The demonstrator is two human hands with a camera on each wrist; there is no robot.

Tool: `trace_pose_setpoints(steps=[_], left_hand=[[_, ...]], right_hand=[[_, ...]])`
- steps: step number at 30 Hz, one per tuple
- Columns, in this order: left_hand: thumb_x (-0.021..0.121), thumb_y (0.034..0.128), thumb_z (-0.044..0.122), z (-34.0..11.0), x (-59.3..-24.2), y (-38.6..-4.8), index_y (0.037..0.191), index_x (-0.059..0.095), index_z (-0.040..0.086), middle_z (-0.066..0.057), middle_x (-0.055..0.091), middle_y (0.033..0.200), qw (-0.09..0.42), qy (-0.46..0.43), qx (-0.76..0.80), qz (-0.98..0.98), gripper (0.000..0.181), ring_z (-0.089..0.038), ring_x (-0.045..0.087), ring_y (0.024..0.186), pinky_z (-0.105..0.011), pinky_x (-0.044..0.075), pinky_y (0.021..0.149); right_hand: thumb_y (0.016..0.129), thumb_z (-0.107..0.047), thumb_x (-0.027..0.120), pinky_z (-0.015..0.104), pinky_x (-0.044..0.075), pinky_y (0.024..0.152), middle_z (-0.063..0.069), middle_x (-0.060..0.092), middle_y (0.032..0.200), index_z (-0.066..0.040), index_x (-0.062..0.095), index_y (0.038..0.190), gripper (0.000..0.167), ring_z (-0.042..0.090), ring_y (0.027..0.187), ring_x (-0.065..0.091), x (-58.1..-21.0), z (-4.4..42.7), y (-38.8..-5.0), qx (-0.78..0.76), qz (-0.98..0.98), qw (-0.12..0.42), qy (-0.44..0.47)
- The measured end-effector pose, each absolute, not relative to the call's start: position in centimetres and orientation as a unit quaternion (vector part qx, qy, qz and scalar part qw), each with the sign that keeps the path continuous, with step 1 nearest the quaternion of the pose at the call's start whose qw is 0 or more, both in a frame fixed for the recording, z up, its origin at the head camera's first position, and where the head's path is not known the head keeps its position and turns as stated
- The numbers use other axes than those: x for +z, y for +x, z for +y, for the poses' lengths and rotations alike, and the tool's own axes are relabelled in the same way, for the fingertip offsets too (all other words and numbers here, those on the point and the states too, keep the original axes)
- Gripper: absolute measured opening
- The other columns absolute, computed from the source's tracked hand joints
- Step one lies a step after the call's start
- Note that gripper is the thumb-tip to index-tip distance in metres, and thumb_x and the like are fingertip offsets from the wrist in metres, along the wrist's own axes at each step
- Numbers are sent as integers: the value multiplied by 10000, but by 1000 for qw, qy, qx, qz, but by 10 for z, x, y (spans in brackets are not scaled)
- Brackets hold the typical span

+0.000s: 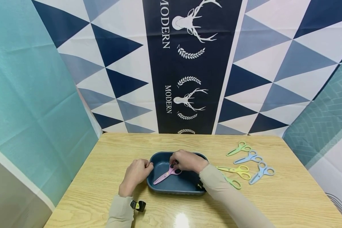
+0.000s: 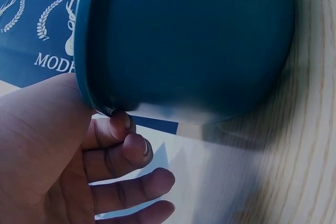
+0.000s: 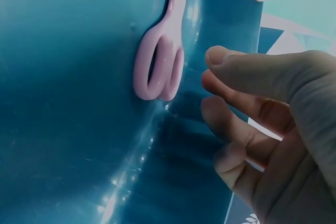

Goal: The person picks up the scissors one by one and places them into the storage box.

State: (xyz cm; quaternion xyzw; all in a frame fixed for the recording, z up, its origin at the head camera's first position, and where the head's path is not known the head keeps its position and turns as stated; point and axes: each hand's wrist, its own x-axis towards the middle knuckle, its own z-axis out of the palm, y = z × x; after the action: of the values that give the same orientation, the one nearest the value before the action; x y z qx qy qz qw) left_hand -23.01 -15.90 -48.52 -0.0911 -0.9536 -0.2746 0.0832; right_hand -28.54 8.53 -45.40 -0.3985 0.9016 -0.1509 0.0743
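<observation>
A dark blue rectangular tray [image 1: 176, 192] stands on the table. Its left rim is pinched by my left hand [image 1: 136, 174], with the thumb and forefinger at the edge and the other fingers loose outside it, as the left wrist view shows. Inside the tray lies a pair of pink scissors [image 1: 166, 175], tips toward the front left. My right hand [image 1: 186, 161] is over the tray's back part near the scissors' handles [image 3: 164, 66]. In the right wrist view its fingers are loosely bent, apart from the handles, and hold nothing.
To the tray's right lie yellow scissors [image 1: 229, 169], green scissors [image 1: 233, 182] partly hidden by the right sleeve, two blue pairs [image 1: 242, 160] and another green pair [image 1: 233, 151]. A patterned cloth [image 1: 125, 63] hangs behind the wooden table [image 1: 102, 190].
</observation>
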Motion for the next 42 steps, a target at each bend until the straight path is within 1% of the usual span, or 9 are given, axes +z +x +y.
trace_pose_setpoints(steps=[9, 14, 18, 23, 33, 39, 42], left_hand=[[630, 983, 253, -159, -487, -230, 545, 390, 189, 93, 300, 512, 79, -87, -278, -953, 504, -80, 340, 448, -239, 228, 462], [630, 985, 255, -159, -487, -230, 548, 399, 183, 84, 312, 512, 75, -87, -281, -953, 500, -86, 352, 448, -236, 235, 463], [631, 986, 257, -160, -488, -230, 548, 397, 186, 87, 309, 515, 76, -88, -280, -953, 501, -83, 348, 452, -234, 234, 466], [632, 985, 264, -162, -488, -231, 545, 395, 188, 88, 310, 515, 72, -86, -281, -953, 505, -83, 348, 456, -237, 234, 469], [623, 985, 270, -161, -486, -234, 547, 394, 186, 84, 313, 522, 66, -89, -283, -953, 501, -87, 360, 466, -240, 239, 469], [624, 982, 271, -161, -486, -234, 545, 390, 189, 89, 307, 521, 70, -89, -287, -951, 502, -81, 343, 464, -242, 232, 468], [625, 980, 271, -161, -486, -234, 545, 390, 190, 90, 308, 520, 70, -91, -289, -950, 501, -79, 341, 462, -241, 230, 466]], right_hand=[[926, -86, 751, 326, 572, 824, 47, 755, 1033, -87, 780, 1062, 140, 172, 906, 691, -447, 89, -284, -170, 894, 72, -408], [926, -88, 749, 309, 566, 814, 13, 740, 966, -86, 780, 1027, 106, 149, 865, 670, -441, 91, -282, -171, 894, 61, -411], [923, -97, 757, 303, 565, 805, -12, 722, 934, -80, 782, 1028, 109, 118, 840, 647, -436, 93, -280, -170, 893, 49, -413], [933, -126, 756, 308, 556, 783, -19, 704, 911, -80, 781, 1042, 121, 115, 803, 618, -431, 95, -279, -174, 895, 40, -408], [937, -102, 737, 313, 560, 779, 14, 723, 948, -51, 770, 1088, 163, 101, 797, 606, -422, 107, -280, -189, 900, 32, -392], [942, -117, 736, 310, 564, 790, 37, 739, 1002, -56, 764, 1109, 180, 117, 827, 626, -418, 113, -278, -203, 903, 32, -376], [944, -118, 736, 300, 564, 793, 27, 738, 1007, -61, 764, 1119, 187, 114, 830, 625, -416, 116, -277, -208, 906, 30, -367]])
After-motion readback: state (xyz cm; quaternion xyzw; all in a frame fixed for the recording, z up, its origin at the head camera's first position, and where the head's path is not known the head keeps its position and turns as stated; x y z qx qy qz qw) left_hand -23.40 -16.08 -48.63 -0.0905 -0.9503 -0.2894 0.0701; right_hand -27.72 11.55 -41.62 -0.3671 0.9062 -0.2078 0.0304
